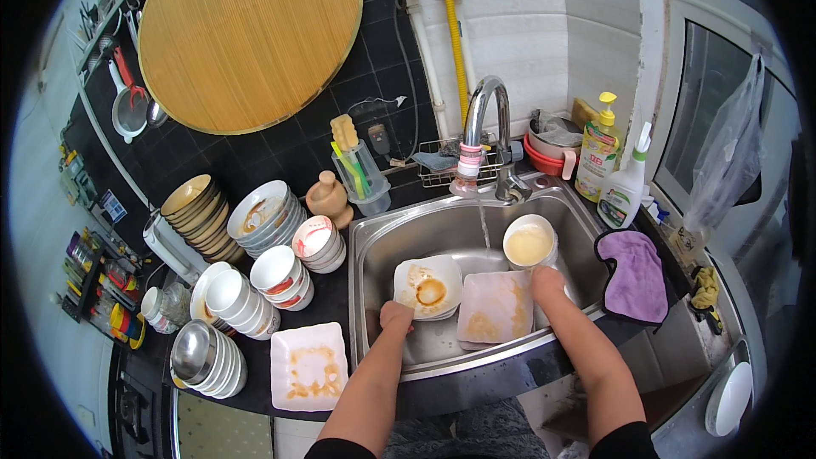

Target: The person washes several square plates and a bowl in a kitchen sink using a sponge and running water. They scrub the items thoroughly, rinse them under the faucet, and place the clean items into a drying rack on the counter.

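Water runs from the chrome faucet (491, 121) into the stainless steel sink (382, 229). My left hand (396, 317) is at the lower left edge of a stack of white plates (433, 277) with brown residue; its fingertips are partly hidden. Beside that stack lie square white plates (494, 309) with yellowish stains. My right hand (548, 284) is by their upper right corner, just below a white bowl (529, 240) of pale yellow liquid; whether it grips anything is hidden. On the counter left of the sink sits another stained square plate (309, 366).
Stacks of bowls (280, 277) crowd the left counter, near a wooden mortar (328, 194) and a utensil holder (363, 178). Right of the sink are a yellow pump bottle (597, 153), a white spray bottle (625, 188) and a purple cloth (633, 274). A round wooden board (252, 32) hangs behind.
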### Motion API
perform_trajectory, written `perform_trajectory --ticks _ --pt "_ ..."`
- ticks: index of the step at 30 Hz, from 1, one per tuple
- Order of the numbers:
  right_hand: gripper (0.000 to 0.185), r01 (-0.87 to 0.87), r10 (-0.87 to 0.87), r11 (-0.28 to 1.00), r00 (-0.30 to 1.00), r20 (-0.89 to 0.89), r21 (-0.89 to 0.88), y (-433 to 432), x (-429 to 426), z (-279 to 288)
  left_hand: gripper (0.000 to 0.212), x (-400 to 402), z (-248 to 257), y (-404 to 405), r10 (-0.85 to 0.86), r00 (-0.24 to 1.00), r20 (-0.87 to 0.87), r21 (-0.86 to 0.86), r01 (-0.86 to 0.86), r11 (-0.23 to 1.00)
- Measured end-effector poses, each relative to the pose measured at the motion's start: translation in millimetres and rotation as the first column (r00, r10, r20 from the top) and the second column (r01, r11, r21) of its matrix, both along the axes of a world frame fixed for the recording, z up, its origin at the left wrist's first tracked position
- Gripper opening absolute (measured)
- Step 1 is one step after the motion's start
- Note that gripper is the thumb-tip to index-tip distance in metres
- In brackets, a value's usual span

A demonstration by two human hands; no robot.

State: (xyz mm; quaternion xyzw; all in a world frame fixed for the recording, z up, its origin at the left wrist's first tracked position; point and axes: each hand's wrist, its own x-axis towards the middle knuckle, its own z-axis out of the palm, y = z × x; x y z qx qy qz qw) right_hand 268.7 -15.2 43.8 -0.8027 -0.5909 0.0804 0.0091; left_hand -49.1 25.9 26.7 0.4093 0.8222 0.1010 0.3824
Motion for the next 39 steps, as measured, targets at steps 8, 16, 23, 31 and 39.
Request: perform_trajectory --ticks 8,16,23,31,39 --pt "0.018 -0.039 0.039 0.998 0.999 0.000 0.047 -4.1 -6.8 13.8 0.023 4.9 -9.5 3.2 0.306 0.807 0.504 0.110 -0.411 0.905" --pt "0.019 -0.049 0.053 0.997 0.997 -0.062 0.051 -4.9 -7.3 18.2 0.039 -2.0 -28.4 8.0 0.273 0.491 0.827 0.013 -0.502 0.865" --pt "0.020 -0.063 0.065 0.998 0.993 -0.098 0.028 -11.2 -7.2 29.5 0.046 0.0 -20.1 24.5 0.102 0.306 0.947 -0.051 -0.173 0.984" --pt "0.024 -0.143 0.143 0.990 0.986 -0.085 0.003 -11.9 -9.2 27.3 0.058 61.7 61.3 44.4 -0.068 0.928 0.367 0.305 -0.051 0.951" --pt "0.039 -0.262 0.318 0.948 0.761 -0.566 0.180 -20.3 -53.8 70.6 0.053 41.8 95.3 15.0 -0.066 0.884 0.463 0.263 -0.066 0.963"
